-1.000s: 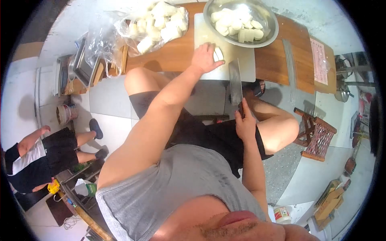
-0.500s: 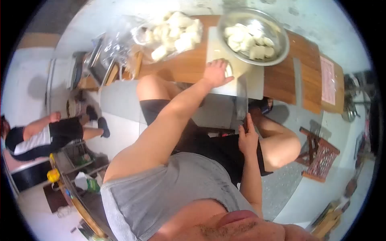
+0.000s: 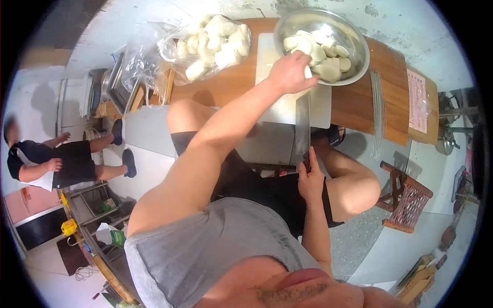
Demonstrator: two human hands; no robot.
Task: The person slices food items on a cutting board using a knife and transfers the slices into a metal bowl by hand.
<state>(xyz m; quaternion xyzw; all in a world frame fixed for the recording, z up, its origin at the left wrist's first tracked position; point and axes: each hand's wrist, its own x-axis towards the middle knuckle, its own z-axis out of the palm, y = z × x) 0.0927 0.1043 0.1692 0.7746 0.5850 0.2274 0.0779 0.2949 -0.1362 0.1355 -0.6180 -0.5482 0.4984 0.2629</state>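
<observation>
My left hand (image 3: 291, 74) reaches over the near rim of a steel bowl (image 3: 362, 64), its fingers closed around a pale white slice (image 3: 307, 72) that is partly hidden. Round white slices of a peeled vegetable (image 3: 328, 69) lie in the bowl, and I cannot tell which kind it is. Lower down, my right hand (image 3: 311, 179) grips the dark handle of a long-bladed knife (image 3: 303, 123), the blade pointing away from me over the edge of a white cutting board (image 3: 321, 110). The board lies under the bowl's near left side.
A clear plastic bag (image 3: 177, 51) with white peeled chunks (image 3: 221, 41) sits on the wooden table (image 3: 354, 110). To the right are a bundle of thin metal rods (image 3: 377, 97) and a pink printed sheet (image 3: 417, 100). A small stool (image 3: 408, 200) stands at right; another person (image 3: 67, 161) is at far left.
My left hand has lifted off the cutting board and moved up and right to the bowl with the slice. The knife stays in my right hand. The other person has shifted posture.
</observation>
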